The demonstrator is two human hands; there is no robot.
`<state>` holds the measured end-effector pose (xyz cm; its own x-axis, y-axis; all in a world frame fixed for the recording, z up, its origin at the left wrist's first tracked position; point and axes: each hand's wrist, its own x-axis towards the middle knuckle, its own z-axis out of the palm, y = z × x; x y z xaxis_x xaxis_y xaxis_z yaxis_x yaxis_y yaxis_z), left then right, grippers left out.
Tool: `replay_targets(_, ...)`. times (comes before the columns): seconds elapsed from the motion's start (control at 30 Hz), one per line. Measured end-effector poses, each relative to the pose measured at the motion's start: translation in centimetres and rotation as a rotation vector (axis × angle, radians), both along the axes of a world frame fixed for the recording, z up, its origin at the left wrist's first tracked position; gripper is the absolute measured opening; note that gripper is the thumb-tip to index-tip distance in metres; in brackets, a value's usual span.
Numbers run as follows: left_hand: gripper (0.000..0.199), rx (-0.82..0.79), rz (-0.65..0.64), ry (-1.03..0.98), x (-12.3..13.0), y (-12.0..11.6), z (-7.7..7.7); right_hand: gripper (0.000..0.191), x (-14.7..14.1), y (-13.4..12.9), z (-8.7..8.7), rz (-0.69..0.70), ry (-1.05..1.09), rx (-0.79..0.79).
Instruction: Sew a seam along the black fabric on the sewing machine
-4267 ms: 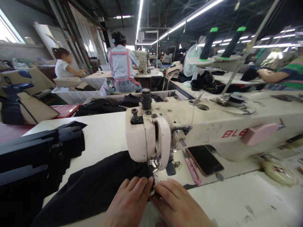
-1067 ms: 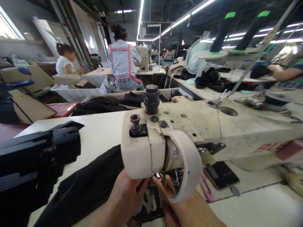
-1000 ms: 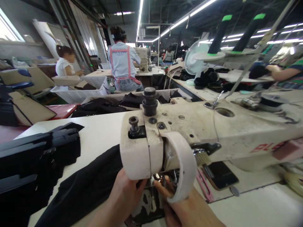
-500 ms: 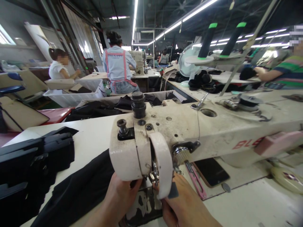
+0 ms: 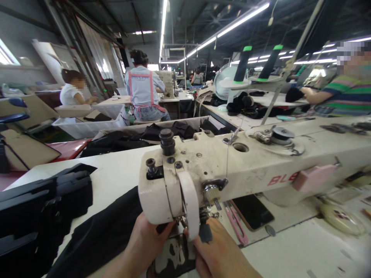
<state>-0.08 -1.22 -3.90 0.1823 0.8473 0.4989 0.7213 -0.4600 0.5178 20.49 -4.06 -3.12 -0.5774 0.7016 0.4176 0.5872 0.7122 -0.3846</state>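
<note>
A cream sewing machine (image 5: 252, 170) lies across the table, its head (image 5: 158, 193) facing me. My left hand (image 5: 143, 245) reaches up under the head from the left, its fingertips hidden behind the casing. From the right, my right hand (image 5: 220, 255) has its fingers up at the needle and presser foot area (image 5: 188, 224). Whether either hand pinches anything is hidden. Black fabric (image 5: 98, 237) lies on the table left of the needle, beside my left hand. Between my hands the worn machine bed (image 5: 171, 255) shows.
A stack of black cut pieces (image 5: 37, 208) sits at the left. A phone (image 5: 252, 211) and pink snips (image 5: 236, 227) lie behind the head. Two thread cones (image 5: 242, 63) and a fan (image 5: 222, 81) stand beyond. Other people sit at tables ahead and at the far right (image 5: 344, 92).
My hands left the flat fabric and moved up to the needle under the head. In the last second the view shifted, and the curved guard on the head now looks narrower.
</note>
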Motion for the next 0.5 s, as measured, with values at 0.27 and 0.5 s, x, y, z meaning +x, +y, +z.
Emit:
replay_targets(0.27, 0.025, -0.083, 0.028, 0.023, 1.2, -0.4, 1.5, 0.049, 0.1, -0.8, 1.4, 0.011, 0.041, -0.088)
replay_targets(0.5, 0.019, -0.231, 0.154, -0.009, -0.8, -2.7, 3.6, 0.047, 0.6, -1.7, 1.6, 0.035, 0.176, -0.19)
